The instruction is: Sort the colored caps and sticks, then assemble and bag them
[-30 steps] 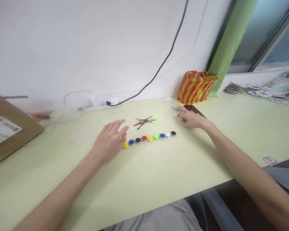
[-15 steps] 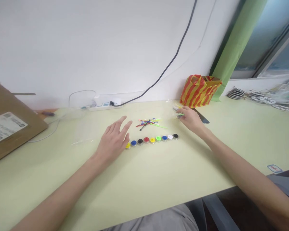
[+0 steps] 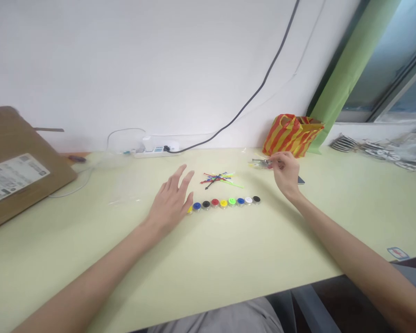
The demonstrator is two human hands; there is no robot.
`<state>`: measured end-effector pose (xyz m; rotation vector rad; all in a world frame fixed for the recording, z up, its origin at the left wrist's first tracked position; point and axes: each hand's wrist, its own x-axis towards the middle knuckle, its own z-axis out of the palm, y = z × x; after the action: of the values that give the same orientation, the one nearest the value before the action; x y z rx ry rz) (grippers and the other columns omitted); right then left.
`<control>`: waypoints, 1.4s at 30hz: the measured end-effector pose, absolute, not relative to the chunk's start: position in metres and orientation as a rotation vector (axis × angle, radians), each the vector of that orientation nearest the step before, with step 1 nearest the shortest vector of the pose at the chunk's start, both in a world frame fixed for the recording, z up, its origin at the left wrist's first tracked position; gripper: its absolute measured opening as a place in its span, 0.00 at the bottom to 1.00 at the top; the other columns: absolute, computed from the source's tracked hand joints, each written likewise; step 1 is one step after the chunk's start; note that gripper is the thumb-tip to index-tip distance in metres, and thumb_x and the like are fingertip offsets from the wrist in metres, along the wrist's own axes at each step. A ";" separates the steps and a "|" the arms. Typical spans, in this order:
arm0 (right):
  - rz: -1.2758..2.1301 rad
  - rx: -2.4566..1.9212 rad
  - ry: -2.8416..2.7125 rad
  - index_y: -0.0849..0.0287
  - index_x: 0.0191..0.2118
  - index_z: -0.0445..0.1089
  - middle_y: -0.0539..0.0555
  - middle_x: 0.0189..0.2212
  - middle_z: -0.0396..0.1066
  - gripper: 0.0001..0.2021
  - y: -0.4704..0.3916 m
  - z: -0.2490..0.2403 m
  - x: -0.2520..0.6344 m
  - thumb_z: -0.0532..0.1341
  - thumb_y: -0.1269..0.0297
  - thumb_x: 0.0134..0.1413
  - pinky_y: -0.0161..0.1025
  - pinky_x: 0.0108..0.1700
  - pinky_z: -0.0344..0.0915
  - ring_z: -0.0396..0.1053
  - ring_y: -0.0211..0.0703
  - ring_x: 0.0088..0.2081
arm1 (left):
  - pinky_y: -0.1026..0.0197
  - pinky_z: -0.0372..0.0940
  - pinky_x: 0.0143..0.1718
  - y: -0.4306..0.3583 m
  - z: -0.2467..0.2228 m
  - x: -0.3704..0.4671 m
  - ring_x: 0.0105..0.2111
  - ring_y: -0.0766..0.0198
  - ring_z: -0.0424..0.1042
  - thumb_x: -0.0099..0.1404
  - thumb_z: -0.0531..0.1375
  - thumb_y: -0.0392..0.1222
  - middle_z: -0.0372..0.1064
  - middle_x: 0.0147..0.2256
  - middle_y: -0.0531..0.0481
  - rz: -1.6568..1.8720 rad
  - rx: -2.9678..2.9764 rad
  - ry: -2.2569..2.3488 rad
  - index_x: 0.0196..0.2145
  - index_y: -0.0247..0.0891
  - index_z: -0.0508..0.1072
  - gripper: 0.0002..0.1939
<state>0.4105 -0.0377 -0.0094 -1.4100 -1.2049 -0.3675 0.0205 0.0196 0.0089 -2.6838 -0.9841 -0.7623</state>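
Note:
My left hand [image 3: 169, 199] is held with its fingers apart at the left end of a row of small round pieces, partly hiding a yellow one [image 3: 190, 210]. The row runs rightward through blue, red [image 3: 215, 202], green [image 3: 232, 201] and white to a black one [image 3: 256, 200]. Behind it lies a crossed pile of thin coloured sticks [image 3: 217, 178]. Right of the pile, my right hand [image 3: 284, 170] has its fingers pinched together beside some small parts in a clear bag [image 3: 260, 163]; what the fingertips hold is too small to name.
A red and yellow striped bag [image 3: 291, 134] stands behind my right hand, with a dark phone [image 3: 301, 181] partly hidden beside it. A power strip [image 3: 156, 152] lies along the wall. A cardboard box [image 3: 17, 171] is at the left, reels [image 3: 377, 150] at the far right.
My right hand has moved slightly right, and its fingers are now bunched and raised. The small parts by it show more. The whole view has shifted a little; my left hand stays spread.

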 end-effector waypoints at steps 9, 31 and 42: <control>0.072 -1.281 -0.851 0.57 0.30 0.70 0.53 0.30 0.74 0.08 -0.022 -0.024 0.391 0.65 0.60 0.45 0.43 0.41 0.69 0.73 0.45 0.35 | 0.42 0.64 0.58 0.033 0.009 0.014 0.63 0.44 0.61 0.75 0.47 0.43 0.46 0.71 0.35 -0.777 -2.593 -1.099 0.69 0.37 0.51 0.27; 0.360 -1.248 -2.045 0.63 0.35 0.74 0.52 0.30 0.76 0.14 0.118 0.085 0.209 0.57 0.82 0.42 0.33 0.33 0.66 0.71 0.36 0.27 | 0.53 0.68 0.49 0.077 0.004 -0.019 0.53 0.51 0.73 0.72 0.48 0.36 0.73 0.53 0.41 -0.645 -2.625 -1.585 0.60 0.38 0.66 0.21; -0.364 -1.225 -2.757 0.60 0.50 0.76 0.55 0.36 0.79 0.24 0.129 0.163 0.171 0.58 0.87 0.51 0.36 0.36 0.58 0.70 0.41 0.35 | 0.52 0.69 0.45 0.084 -0.003 -0.020 0.49 0.50 0.74 0.70 0.49 0.35 0.73 0.48 0.40 -0.550 -2.663 -1.547 0.48 0.37 0.75 0.17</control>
<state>0.1713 0.1293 0.1626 -1.2254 -2.7573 -0.3640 -0.0202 0.0838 -0.0029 -2.6630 -1.5471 -0.5501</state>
